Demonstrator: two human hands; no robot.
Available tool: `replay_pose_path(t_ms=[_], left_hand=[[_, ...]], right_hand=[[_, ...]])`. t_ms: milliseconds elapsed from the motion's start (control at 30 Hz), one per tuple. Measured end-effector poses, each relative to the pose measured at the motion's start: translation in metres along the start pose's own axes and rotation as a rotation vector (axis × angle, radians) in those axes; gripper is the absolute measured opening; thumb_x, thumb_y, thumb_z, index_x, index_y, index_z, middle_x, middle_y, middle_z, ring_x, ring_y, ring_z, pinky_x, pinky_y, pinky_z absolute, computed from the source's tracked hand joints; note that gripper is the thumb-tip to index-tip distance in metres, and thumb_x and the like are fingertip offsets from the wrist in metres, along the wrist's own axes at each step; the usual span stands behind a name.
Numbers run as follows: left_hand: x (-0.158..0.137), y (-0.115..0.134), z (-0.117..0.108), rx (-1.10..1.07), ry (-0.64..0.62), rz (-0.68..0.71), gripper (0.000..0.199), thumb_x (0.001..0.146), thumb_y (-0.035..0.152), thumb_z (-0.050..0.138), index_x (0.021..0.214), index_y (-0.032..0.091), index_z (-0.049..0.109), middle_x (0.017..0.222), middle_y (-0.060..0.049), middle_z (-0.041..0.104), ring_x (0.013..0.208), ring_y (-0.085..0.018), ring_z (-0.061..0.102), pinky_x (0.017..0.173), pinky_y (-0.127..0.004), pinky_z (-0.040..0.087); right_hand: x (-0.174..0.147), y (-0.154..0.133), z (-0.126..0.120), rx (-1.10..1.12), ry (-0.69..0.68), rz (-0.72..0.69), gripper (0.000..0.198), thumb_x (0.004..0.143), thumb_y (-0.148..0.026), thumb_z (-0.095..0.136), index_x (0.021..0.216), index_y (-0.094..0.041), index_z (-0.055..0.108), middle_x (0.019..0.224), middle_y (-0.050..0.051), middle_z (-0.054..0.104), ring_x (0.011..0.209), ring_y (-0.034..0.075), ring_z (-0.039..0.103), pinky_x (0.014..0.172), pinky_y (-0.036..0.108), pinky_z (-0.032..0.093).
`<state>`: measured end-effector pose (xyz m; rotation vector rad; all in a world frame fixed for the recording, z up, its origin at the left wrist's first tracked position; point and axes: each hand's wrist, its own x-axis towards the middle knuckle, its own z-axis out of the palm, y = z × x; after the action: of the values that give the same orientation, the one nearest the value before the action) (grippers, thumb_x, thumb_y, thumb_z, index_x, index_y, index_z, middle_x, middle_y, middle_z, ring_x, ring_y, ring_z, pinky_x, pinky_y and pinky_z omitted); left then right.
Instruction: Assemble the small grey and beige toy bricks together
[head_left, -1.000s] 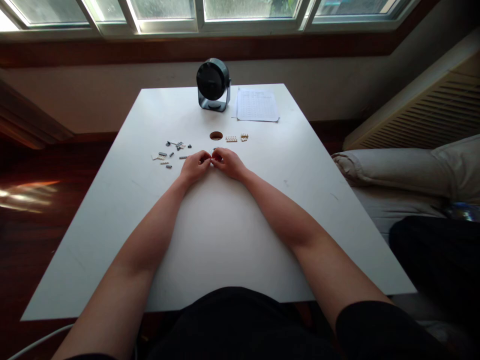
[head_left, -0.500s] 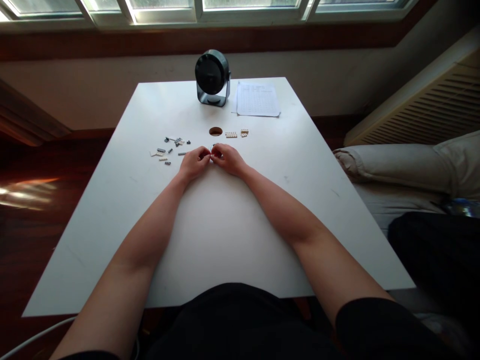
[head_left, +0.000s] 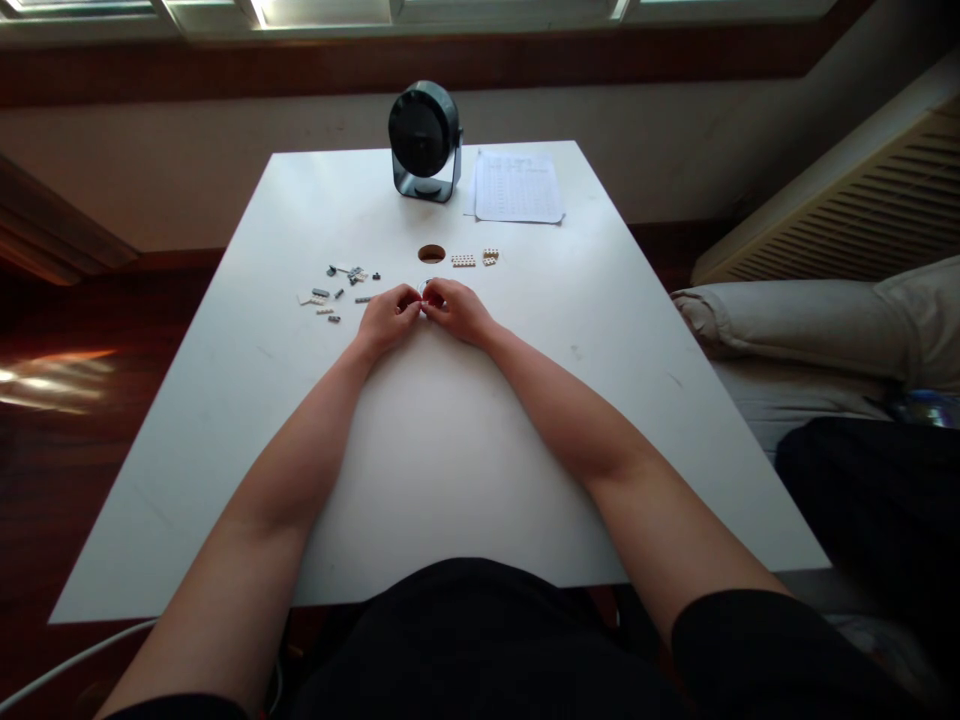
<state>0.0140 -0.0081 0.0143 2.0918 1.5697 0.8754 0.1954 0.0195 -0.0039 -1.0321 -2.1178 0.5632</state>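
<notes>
My left hand (head_left: pixel 390 315) and my right hand (head_left: pixel 455 310) meet fingertip to fingertip over the middle of the white table (head_left: pixel 465 450). Both are closed in a pinch around something small, mostly hidden by the fingers; a thin pale edge shows above the right fingertips. Beside my left hand lies a grey building-brick piece (head_left: pixel 363 300). Further left is a loose scatter of small grey, white and tan building-brick pieces (head_left: pixel 321 294). Beyond my right hand rest tan studded brick pieces (head_left: pixel 463 261), with more tan pieces (head_left: pixel 490 257) to their right.
A round cable hole (head_left: pixel 431 254) opens in the table just beyond my hands. Behind it stands a black round fan-like device (head_left: pixel 424 140) on a bracket. Printed sheets of paper (head_left: pixel 517 187) lie at the back right. A beige cushioned seat (head_left: pixel 802 330) flanks the table's right side.
The whole view has shifted slightly, so the table's far side sits a little higher. My hands stay together in nearly the same pinch.
</notes>
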Motion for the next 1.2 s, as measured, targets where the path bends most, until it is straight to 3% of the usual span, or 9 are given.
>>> replay_pose_path(t_ms=[1200], left_hand=[[0.0010, -0.0013, 0.0036, -0.046, 0.004, -0.022, 0.016, 0.082, 0.028, 0.055, 0.091, 0.019, 0.064, 0.083, -0.003, 0.066, 0.085, -0.018, 0.058, 0.081, -0.031, 0.048]], right_hand=[[0.0003, 0.0045, 0.0022, -0.023, -0.044, 0.010, 0.017, 0.090, -0.035, 0.058, 0.097, -0.020, 0.058, 0.090, 0.004, 0.061, 0.084, 0.019, 0.054, 0.080, 0.034, 0.045]])
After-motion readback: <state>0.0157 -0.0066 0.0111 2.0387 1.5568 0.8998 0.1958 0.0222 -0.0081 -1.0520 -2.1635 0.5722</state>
